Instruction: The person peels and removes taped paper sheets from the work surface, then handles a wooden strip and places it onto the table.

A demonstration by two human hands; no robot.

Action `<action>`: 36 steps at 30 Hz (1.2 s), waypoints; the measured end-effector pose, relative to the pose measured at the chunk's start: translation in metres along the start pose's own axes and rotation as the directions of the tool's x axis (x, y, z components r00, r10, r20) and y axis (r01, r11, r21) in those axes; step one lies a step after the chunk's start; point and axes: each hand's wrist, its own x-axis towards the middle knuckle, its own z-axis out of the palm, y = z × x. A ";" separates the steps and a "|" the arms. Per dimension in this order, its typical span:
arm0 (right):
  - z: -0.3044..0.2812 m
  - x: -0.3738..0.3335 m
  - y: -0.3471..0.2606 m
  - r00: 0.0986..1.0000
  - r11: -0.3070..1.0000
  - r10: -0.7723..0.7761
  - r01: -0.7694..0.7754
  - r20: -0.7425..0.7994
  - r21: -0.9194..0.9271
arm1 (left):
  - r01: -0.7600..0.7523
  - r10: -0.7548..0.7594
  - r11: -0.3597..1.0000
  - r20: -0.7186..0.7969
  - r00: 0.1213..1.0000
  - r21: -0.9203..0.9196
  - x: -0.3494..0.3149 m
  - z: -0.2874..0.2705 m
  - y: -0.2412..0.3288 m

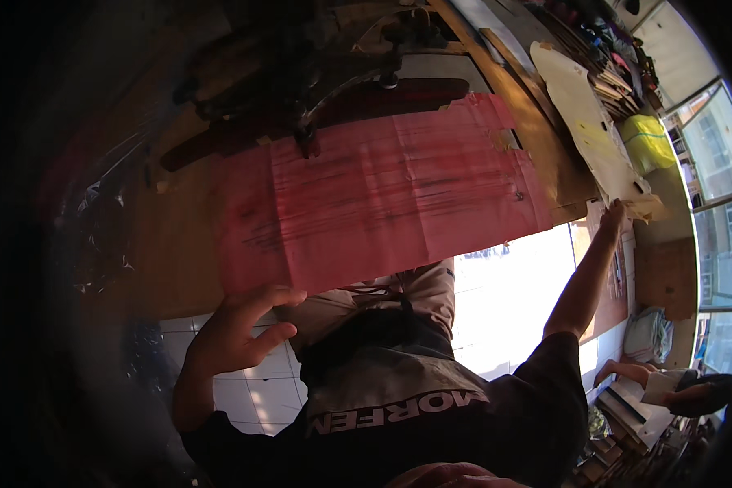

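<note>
A creased red sheet [350, 195] with dark streaks lies over the worktable in front of me. Beside its near left edge, my left hand [240, 329] is open, the thumb apart from the stretched fingers. Whether the fingertips touch the sheet I cannot tell. Far out to the right, my right hand [614, 213] grips the near end of a long cream paper sheet [581, 110] with yellow marks. The fingers are small and partly hidden there. A dark metal fixture [305, 122] with arms and knobs reaches over the red sheet's far edge, next to a dark red bar [431, 88].
Clear plastic film [110, 211] hangs at the left. Wooden boards [537, 106] run along the right side. Beyond them are a yellow bag [649, 142], a brown box [665, 264] and windows. Another person [667, 386] is at the lower right. White floor tiles [496, 301] show below.
</note>
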 end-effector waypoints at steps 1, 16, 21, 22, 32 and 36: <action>-0.003 0.001 0.002 0.999 1.000 0.003 -0.004 -0.042 -0.014 | -0.045 0.045 0.998 -0.004 0.999 -0.052 0.002 0.001 -0.006; -0.113 -0.144 -0.070 0.788 0.307 -0.352 0.608 0.506 -0.733 | -0.211 0.339 0.652 0.030 0.940 -0.728 0.099 0.102 0.003; -0.198 -0.143 -0.034 0.930 0.974 -0.114 0.036 0.350 0.222 | -0.106 0.339 0.561 0.111 0.934 -0.821 0.131 0.126 0.007; -0.204 -0.159 -0.036 0.908 0.991 -0.128 0.104 0.400 0.080 | -0.082 0.344 0.571 0.147 0.927 -0.817 0.135 0.129 0.008; -0.171 -0.335 -0.062 0.869 0.777 0.406 -0.492 0.284 0.393 | 0.032 0.235 0.590 0.210 0.949 -0.807 0.186 0.197 0.009; -0.153 -0.407 -0.077 0.740 0.672 0.548 -0.667 0.389 0.322 | 0.024 0.127 0.613 0.129 0.983 -0.790 0.199 0.222 0.020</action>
